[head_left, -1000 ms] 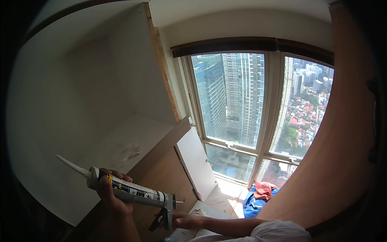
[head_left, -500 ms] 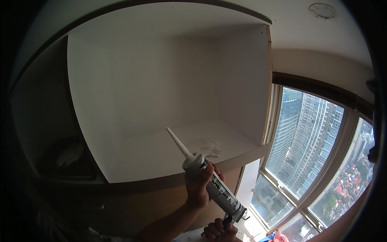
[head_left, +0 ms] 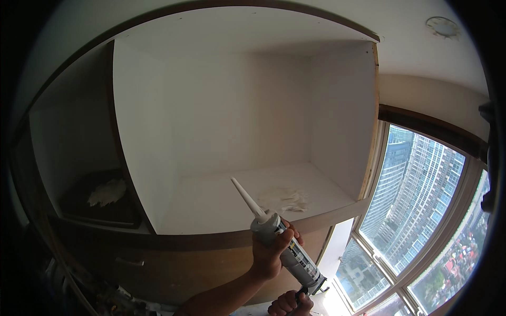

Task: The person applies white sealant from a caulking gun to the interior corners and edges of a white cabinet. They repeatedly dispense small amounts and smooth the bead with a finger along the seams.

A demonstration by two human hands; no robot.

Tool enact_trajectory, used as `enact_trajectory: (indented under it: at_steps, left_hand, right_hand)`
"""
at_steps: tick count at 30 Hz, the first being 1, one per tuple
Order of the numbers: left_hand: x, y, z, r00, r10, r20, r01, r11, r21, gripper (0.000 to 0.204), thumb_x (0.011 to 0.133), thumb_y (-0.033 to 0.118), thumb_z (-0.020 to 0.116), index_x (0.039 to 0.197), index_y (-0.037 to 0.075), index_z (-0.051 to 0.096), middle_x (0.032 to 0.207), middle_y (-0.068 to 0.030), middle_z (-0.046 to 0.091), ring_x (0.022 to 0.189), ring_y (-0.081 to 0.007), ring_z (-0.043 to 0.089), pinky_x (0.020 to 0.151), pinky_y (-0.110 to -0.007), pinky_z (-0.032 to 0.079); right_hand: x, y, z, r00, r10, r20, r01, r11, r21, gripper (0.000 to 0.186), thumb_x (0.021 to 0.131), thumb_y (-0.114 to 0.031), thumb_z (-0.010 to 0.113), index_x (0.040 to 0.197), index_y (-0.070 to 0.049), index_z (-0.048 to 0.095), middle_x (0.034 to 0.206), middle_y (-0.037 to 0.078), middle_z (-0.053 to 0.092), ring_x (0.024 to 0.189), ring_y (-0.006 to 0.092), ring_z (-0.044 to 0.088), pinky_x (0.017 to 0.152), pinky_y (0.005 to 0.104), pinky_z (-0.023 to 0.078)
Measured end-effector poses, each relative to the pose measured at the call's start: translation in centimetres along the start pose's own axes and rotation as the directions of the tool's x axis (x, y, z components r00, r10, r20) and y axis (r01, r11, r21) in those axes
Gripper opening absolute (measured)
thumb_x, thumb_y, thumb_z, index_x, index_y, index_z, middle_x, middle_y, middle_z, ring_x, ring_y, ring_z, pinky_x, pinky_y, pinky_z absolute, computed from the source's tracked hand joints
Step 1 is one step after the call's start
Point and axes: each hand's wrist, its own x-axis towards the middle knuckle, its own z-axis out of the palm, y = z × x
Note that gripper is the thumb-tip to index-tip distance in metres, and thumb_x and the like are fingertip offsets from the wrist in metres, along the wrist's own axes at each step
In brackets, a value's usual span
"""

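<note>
A caulking gun (head_left: 319, 285) carries a grey and white sealant cartridge (head_left: 304, 267) and tilts up and to the left. Its long white nozzle (head_left: 245, 199) reaches in front of the open white cabinet (head_left: 221, 116); whether the tip touches any surface I cannot tell. Wrapped round the front of the cartridge is my left hand (head_left: 268, 257), closed. Below it, at the picture's lower edge, my right hand (head_left: 289, 304) is closed round the gun's handle and trigger, partly cut off. Behind the nozzle, a whitish crumpled patch (head_left: 287, 200) lies on the cabinet floor.
A darker compartment (head_left: 74, 142) on the left holds another whitish crumpled piece (head_left: 107, 193). Beneath the cabinet runs a brown wooden drawer front (head_left: 184, 268) with a handle (head_left: 129, 262). Windows (head_left: 416, 179) stand at the right, and a round ceiling fitting (head_left: 443, 27) is overhead.
The whole scene has shifted right and slightly down in the picture, showing more of the left compartment. Both hands keep their hold on the caulking gun, which stays nearly the same against the cabinet.
</note>
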Motion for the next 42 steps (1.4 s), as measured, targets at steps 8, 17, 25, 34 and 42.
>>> enact_trajectory:
  at_steps: [8, 17, 25, 34, 42]
  left_hand:
    - [-0.3, 0.0, -0.6, 1.000, 0.023, -0.007, -0.023, 1.000, -0.004, 0.035, 0.098, 0.028, 0.077, 0.115, 0.009, 0.054, 0.095, -0.0134, 0.064, 0.082, -0.0279, 0.071, 0.071, -0.044, 0.061]
    - [-0.5, 0.1, -1.2, 1.000, 0.030, -0.011, -0.029, 0.999, 0.014, 0.033, 0.098, 0.026, 0.077, 0.114, 0.008, 0.055, 0.094, -0.0135, 0.065, 0.082, -0.0279, 0.072, 0.072, -0.043, 0.061]
    - [-0.5, -0.2, -1.8, 0.997, 0.075, -0.031, -0.075, 0.997, 0.013, 0.031, 0.098, 0.025, 0.076, 0.113, 0.008, 0.055, 0.094, -0.0133, 0.066, 0.082, -0.0269, 0.072, 0.072, -0.043, 0.061]
    - [-1.1, -0.1, -2.3, 0.990, 0.102, -0.102, -0.094, 0.992, 0.078, 0.033, 0.098, 0.028, 0.077, 0.110, 0.007, 0.055, 0.092, -0.0118, 0.066, 0.079, -0.0246, 0.072, 0.073, -0.041, 0.061]
    - [-2.1, 1.7, -3.7, 0.963, 0.191, -0.193, -0.076, 0.872, 0.483, 0.030, 0.093, 0.017, 0.082, 0.105, 0.006, 0.057, 0.085, -0.0046, 0.067, 0.075, -0.0163, 0.069, 0.071, -0.035, 0.059]
  right_hand:
    - [0.0, -0.2, -1.4, 1.000, -0.021, 0.006, 0.022, 0.992, -0.126, 0.053, 0.105, -0.056, 0.057, 0.076, -0.014, 0.046, 0.068, 0.000, 0.039, 0.063, 0.0191, 0.038, 0.065, 0.0382, 0.034]
    - [0.2, -0.1, -1.0, 0.998, 0.056, 0.019, -0.056, 0.998, 0.000, 0.049, 0.105, -0.052, 0.059, 0.076, -0.014, 0.048, 0.068, -0.001, 0.040, 0.063, 0.0179, 0.037, 0.062, 0.0369, 0.032]
    - [0.9, -0.1, -0.9, 0.996, 0.086, -0.030, -0.087, 0.995, -0.053, 0.045, 0.105, -0.049, 0.059, 0.077, -0.015, 0.049, 0.067, -0.001, 0.041, 0.062, 0.0184, 0.038, 0.062, 0.0372, 0.033]
    - [0.3, -0.8, -3.1, 0.936, 0.051, -0.349, -0.096, 0.989, -0.113, 0.045, 0.104, -0.049, 0.060, 0.090, -0.006, 0.062, 0.072, 0.007, 0.057, 0.075, 0.0274, 0.060, 0.071, 0.0457, 0.052]
    - [3.9, -10.8, 7.1, 0.838, 0.375, -0.396, -0.269, -0.347, -0.898, 0.027, 0.096, -0.026, 0.082, 0.113, -0.006, 0.077, 0.109, 0.012, 0.077, 0.101, 0.0173, 0.073, 0.094, 0.0356, 0.056]
